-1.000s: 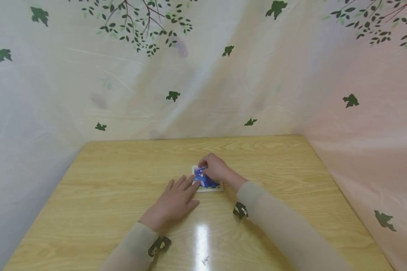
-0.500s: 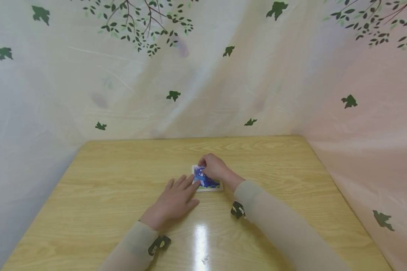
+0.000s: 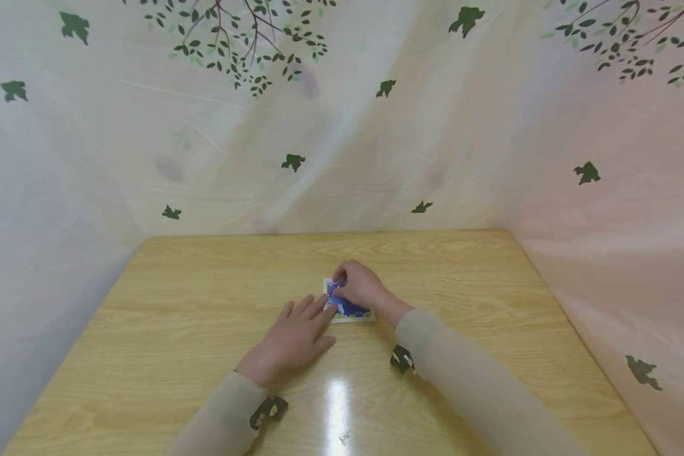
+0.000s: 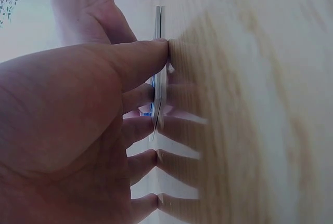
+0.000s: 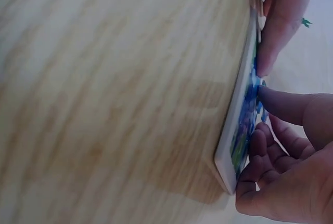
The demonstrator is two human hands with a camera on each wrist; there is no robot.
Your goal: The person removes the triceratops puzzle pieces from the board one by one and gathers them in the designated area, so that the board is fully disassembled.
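A small flat picture puzzle (image 3: pixel 353 319) with a white border and a blue, dinosaur-like figure lies on the table. My left hand (image 3: pixel 293 339) is spread palm down, its fingertips on the puzzle's left side; in the left wrist view the thumb (image 4: pixel 148 57) touches near the board's edge (image 4: pixel 158 21). Over the puzzle's upper part, my right hand (image 3: pixel 361 285) has curled fingers. The right wrist view shows its thumb (image 5: pixel 286 102) and fingers pinching a small blue puzzle piece (image 5: pixel 265 114) that stands up from the board. The piece is mostly hidden.
The wooden table (image 3: pixel 194 285) extends around both hands. A pale curtain (image 3: pixel 342 126) printed with green birds and leafy branches hangs behind it and along the sides. Dark straps (image 3: pixel 268 411) sit on both wrists over beige sleeves.
The right thumb has shifted slightly leftward over the picture. The left hand and the board stay in place.
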